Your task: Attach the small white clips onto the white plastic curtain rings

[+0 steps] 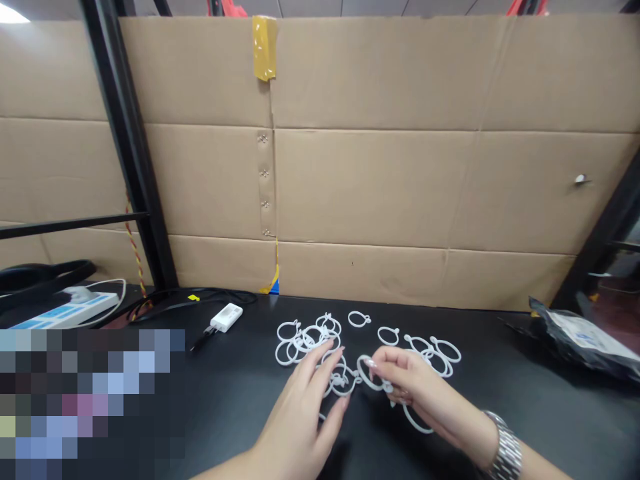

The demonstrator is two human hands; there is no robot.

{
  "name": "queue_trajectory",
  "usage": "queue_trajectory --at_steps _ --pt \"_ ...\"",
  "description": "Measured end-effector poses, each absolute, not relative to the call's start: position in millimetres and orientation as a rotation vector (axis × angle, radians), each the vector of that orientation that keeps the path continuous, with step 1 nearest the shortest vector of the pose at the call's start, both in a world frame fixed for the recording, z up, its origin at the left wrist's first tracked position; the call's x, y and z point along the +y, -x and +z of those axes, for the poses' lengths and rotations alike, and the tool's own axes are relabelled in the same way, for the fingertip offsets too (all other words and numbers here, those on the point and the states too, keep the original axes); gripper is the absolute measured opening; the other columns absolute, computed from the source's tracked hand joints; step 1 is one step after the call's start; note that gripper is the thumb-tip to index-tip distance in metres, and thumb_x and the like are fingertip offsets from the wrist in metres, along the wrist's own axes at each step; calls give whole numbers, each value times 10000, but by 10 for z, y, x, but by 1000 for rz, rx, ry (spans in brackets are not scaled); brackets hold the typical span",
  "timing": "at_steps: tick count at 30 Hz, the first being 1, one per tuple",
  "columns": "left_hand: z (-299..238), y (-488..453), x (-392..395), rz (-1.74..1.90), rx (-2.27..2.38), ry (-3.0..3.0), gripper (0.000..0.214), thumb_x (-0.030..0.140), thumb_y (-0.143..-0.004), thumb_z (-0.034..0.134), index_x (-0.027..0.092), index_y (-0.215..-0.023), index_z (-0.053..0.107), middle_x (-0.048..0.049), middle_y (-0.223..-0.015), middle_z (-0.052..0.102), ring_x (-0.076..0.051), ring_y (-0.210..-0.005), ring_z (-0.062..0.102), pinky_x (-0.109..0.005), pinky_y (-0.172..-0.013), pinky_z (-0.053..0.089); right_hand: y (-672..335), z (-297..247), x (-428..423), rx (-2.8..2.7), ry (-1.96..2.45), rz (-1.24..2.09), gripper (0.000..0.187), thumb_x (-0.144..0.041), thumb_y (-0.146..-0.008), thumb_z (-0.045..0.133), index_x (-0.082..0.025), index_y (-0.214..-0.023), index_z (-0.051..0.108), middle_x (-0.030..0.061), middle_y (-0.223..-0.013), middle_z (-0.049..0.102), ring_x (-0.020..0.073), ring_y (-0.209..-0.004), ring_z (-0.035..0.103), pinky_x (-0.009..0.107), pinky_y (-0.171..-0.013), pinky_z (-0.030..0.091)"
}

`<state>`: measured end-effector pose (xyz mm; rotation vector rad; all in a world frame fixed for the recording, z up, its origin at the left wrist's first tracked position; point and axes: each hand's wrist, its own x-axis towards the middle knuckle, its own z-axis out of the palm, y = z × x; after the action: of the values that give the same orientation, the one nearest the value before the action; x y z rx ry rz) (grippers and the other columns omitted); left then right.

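White curtain rings with small eyelets lie in a loose pile [287,353] on the black tabletop. My left hand [305,407] rests over the near side of this pile, fingers apart; whether the fingertips touch the rings I cannot tell. My right hand [405,373] pinches one white curtain ring [369,379] between thumb and fingers, just right of the pile. Beneath that hand a further ring [417,425] shows in part, the rest hidden by the hand. Behind my right hand lies a smaller group of rings [447,349], with two single rings [388,335] between the groups.
A white plug-in adapter [227,317] lies left of the pile, near black cables. A power strip [70,310] is at the far left, a black plastic package [585,340] at the right. A cardboard wall [370,193] closes off the back, between black metal posts [125,147].
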<state>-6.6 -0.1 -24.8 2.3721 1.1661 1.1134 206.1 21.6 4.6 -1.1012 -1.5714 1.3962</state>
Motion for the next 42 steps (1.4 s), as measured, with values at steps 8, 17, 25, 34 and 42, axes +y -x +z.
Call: queue_trajectory --at_steps 8,17,25,34,42 --pt "-300 67 7 1048 1127 -2536 799 334 -762 714 328 -1425 270 -81 -1441 429 -289 -1303 421 -489 -1036 396 -1935 117 9 -1149 679 1828 211 -293 -815 657 -161 -673 572 -70 -534 448 56 -458 276 207 -539 300" --pt "-237 80 -38 1080 936 -2591 840 196 -806 668 349 -1450 150 -48 -1371 517 -222 -1164 558 -368 -968 469 -1802 25 -116 -1070 582 1957 128 -244 -780 703 -142 -720 654 -31 -596 521 77 -542 431 216 -605 393" --pt "-189 82 -66 1174 868 -2561 655 205 -814 657 324 -1382 356 -47 -1300 571 -221 -1152 563 -343 -980 460 -1822 37 -82 -1226 712 1847 241 -350 -809 669 -161 -689 579 -57 -563 456 76 -512 343 224 -562 333" --pt "-56 8 -41 1086 1035 -1907 497 218 -766 707 308 -1236 572 -24 -1186 632 -204 -1046 603 -346 -942 473 -2006 93 80 -1611 916 1242 256 -339 -838 629 -259 -1072 564 -49 -752 471 89 -568 440 211 -510 383" --pt "13 -33 -91 933 863 -1746 448 210 -698 765 314 -1122 661 15 -1106 705 -234 -1077 615 -393 -985 429 -2030 202 -22 -2065 911 828 139 -208 -855 616 -292 -940 687 -10 -874 473 131 -738 494 293 -712 450"
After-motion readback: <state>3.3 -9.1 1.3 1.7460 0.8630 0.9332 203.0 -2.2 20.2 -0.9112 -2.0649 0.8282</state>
